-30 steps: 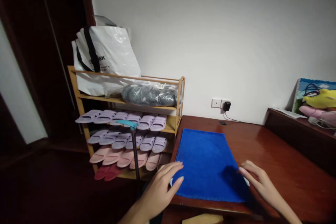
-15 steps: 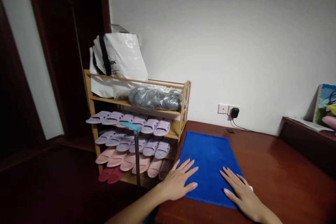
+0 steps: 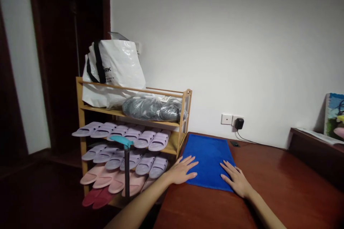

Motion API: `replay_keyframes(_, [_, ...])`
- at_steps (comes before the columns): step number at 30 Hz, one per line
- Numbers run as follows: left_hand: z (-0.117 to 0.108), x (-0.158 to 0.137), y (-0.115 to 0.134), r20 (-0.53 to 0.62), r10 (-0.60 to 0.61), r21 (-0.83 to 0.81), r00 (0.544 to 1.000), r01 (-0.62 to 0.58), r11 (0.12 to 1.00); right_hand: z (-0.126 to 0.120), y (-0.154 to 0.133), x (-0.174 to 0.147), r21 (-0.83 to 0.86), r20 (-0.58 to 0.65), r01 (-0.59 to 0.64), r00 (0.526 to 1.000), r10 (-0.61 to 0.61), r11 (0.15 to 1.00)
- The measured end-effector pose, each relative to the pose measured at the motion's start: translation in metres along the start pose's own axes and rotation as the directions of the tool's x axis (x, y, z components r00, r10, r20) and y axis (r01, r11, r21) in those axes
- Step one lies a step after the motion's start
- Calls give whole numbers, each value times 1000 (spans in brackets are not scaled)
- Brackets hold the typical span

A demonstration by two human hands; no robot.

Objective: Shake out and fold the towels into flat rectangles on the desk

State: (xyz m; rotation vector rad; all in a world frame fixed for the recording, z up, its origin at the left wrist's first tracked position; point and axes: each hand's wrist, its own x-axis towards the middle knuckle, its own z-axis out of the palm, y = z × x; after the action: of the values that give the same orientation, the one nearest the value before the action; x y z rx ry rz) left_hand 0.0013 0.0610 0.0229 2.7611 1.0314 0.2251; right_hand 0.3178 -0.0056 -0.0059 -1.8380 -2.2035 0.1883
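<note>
A blue cloth (image 3: pixel 208 157) lies flat and smooth on the reddish-brown wooden table (image 3: pixel 274 175), close to its left end. My left hand (image 3: pixel 182 171) rests on the cloth's left edge, palm down with its fingers spread. On the right edge lies my right hand (image 3: pixel 236 180), also palm down, fingers stretched out and thumb apart. Neither hand grips anything.
Left of the table stands a wooden shoe rack (image 3: pixel 184 114) with rows of slippers (image 3: pixel 158 139), a white bag (image 3: pixel 120 61) and a plastic-wrapped grey bundle (image 3: pixel 150 107). A blue-topped handle (image 3: pixel 125 143) rises before it. A black plug (image 3: pixel 239 123) trails a cable along the wall.
Both hands and the blue cloth under them have slid forward over the table, toward the wall. More bare tabletop shows in front of the cloth. The view has shifted slightly.
</note>
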Motion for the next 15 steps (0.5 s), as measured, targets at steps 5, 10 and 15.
replay_keyframes(5, [3, 25, -20, -21, 1, 12, 1000, 0, 1000, 5, 15, 27, -7, -37, -57, 998, 57, 998])
replay_keyframes(10, [6, 32, -23, -66, 5, 14, 998, -4, 1000, 9, 20, 36, -23, -101, -148, 984, 145, 989])
replay_keyframes(15, [7, 30, -21, -76, -5, 22, 997, 6, 1000, 10, 8, 8, -27, -142, -233, 963, 227, 972])
